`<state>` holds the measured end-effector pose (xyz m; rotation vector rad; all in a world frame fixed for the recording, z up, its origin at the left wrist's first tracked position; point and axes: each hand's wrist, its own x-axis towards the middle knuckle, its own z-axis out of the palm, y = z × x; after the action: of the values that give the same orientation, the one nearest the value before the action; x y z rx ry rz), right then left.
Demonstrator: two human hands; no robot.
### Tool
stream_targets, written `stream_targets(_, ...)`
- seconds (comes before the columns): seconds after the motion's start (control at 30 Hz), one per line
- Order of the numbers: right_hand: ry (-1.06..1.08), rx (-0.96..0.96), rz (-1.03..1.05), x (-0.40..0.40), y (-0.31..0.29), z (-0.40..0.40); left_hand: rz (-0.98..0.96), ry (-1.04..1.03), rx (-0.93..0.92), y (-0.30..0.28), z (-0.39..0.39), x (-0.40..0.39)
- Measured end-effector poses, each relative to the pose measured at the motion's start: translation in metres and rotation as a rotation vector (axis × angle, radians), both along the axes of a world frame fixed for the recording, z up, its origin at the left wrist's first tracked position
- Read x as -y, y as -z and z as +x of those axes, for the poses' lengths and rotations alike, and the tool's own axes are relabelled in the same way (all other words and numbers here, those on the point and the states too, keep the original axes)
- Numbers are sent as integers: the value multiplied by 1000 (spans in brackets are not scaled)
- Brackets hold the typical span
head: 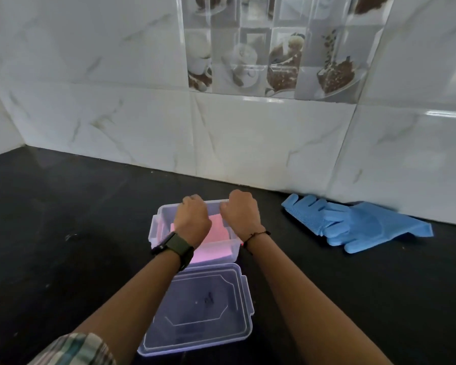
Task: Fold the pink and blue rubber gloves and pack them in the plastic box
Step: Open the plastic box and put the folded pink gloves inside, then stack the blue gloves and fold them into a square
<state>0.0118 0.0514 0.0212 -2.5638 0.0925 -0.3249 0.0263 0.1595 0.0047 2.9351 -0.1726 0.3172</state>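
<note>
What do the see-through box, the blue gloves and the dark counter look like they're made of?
Box: clear, slightly frosted plastic; the pink inside shows through its walls. Blue gloves: soft matte rubber or silicone, judging by the bristle-like nubs. Counter: dark polished stone, perhaps granite; faintly speckled and reflective.

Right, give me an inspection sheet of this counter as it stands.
Surface: black countertop, dark and glossy, meeting the tiled wall.
Job's things: clear plastic box open, pink gloves folded inside; blue gloves lying unfolded on the counter to its right, by the wall; box lid lying on the counter in front of the box.
Clutter: nothing seen.
Grips: left hand and right hand over the box, fingers curled at its far rim; whether they clasp it is hidden.
Cables: nothing seen.
Surroundings: marbled white wall tiles, coffee-themed picture tiles above.
</note>
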Motion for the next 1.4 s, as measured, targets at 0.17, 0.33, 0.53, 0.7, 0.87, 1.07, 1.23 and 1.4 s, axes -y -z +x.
stream_targets(0.17, 200, 43, 48, 73, -12, -4, -316, 276, 15, -23, -6, 94)
stream_targets(0.33, 406, 4, 61, 152, -1, -28, -360, 475, -146, -10, -10, 169)
stream_targets(0.53, 469, -158, 125, 200, 36, -41, -289, 439, -392, 32, 6, 209)
stream_targets(0.7, 506, -210, 112, 201, 51, -27, -393, 269, -460, 53, 38, 215)
stream_targets(0.87, 625, -293, 106, 196, 65, -6, -662, 132, -507, 62, 72, 225)
stream_targets(1.07, 643, -291, 186, 211, 67, 2, -548, 243, -391, 71, 81, 225)
stream_targets(1.23, 662, -89, 255, 218, 64, -13, -561, 451, 0, 44, 68, 211)
stream_targets(1.4, 629, 197, 475, 208, 38, -40, -856, 635, 98, -4, 38, 196)
